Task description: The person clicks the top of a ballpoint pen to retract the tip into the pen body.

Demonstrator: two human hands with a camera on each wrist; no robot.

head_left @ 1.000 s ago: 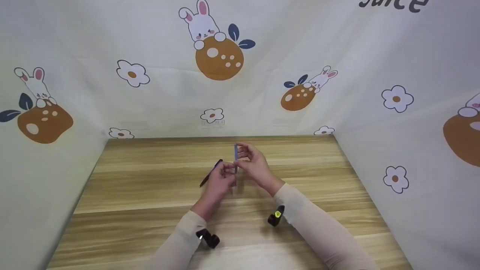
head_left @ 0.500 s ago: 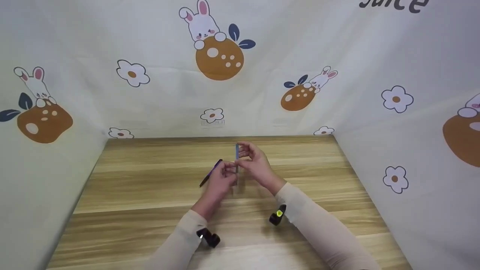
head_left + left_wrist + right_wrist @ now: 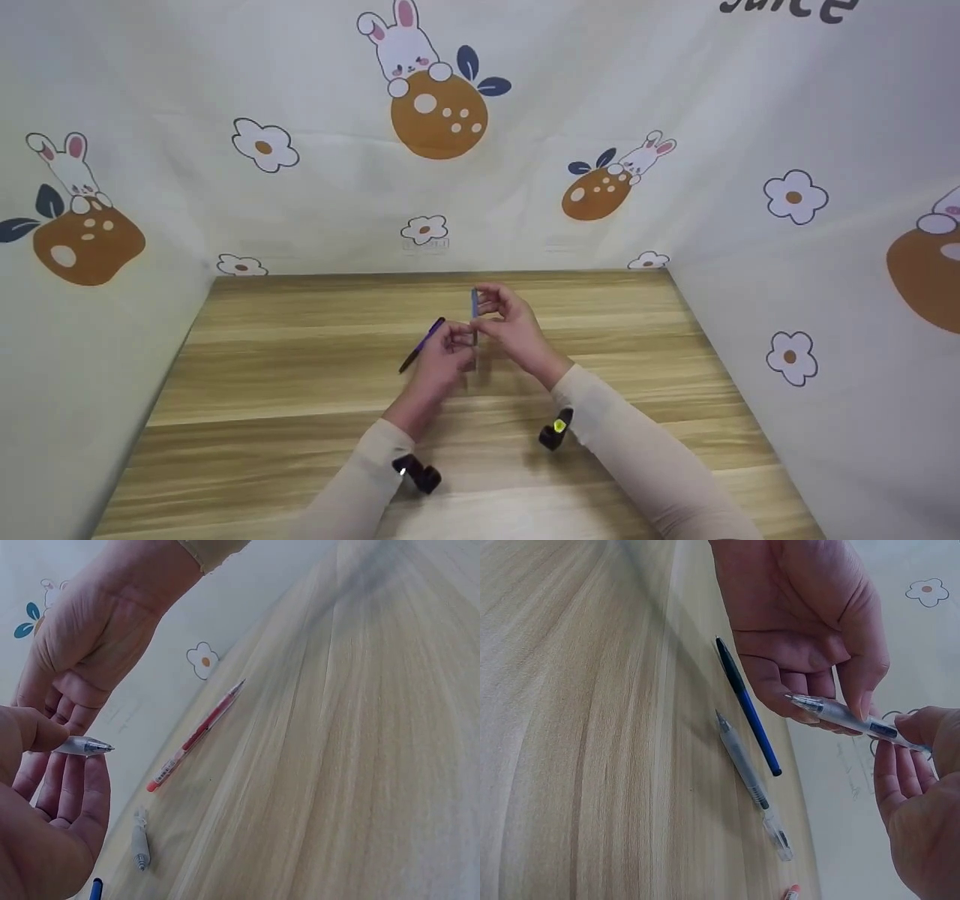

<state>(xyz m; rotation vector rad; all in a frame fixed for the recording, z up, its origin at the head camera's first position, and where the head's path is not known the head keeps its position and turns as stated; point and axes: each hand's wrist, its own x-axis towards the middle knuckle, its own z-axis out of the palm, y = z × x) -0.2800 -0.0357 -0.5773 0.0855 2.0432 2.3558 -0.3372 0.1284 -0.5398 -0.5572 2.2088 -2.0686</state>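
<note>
A clear-barrelled pen [image 3: 847,718] is held between both hands, its bare tip pointing back toward the person in the head view. My left hand [image 3: 441,356] pinches the barrel behind the tip with thumb and fingers. Near the rear end, my right hand [image 3: 517,330] grips it, thumb and fingertips on the clip end. From the head, the upper part of this pen looks blue. A blue pen [image 3: 422,345] with a dark end lies just left of the left hand. Another clear pen [image 3: 742,761] rests on the table below the hands.
A red pen [image 3: 199,735] lies on the wood-grain table [image 3: 300,420], showing in the left wrist view beyond the second clear pen. Pale cloth walls [image 3: 322,202] with printed rabbits, oranges and flowers border the table at back and sides.
Both hands and the held pen have shifted very slightly to the right since the first frame. The grip looks the same, and the blue pen lies where it was.
</note>
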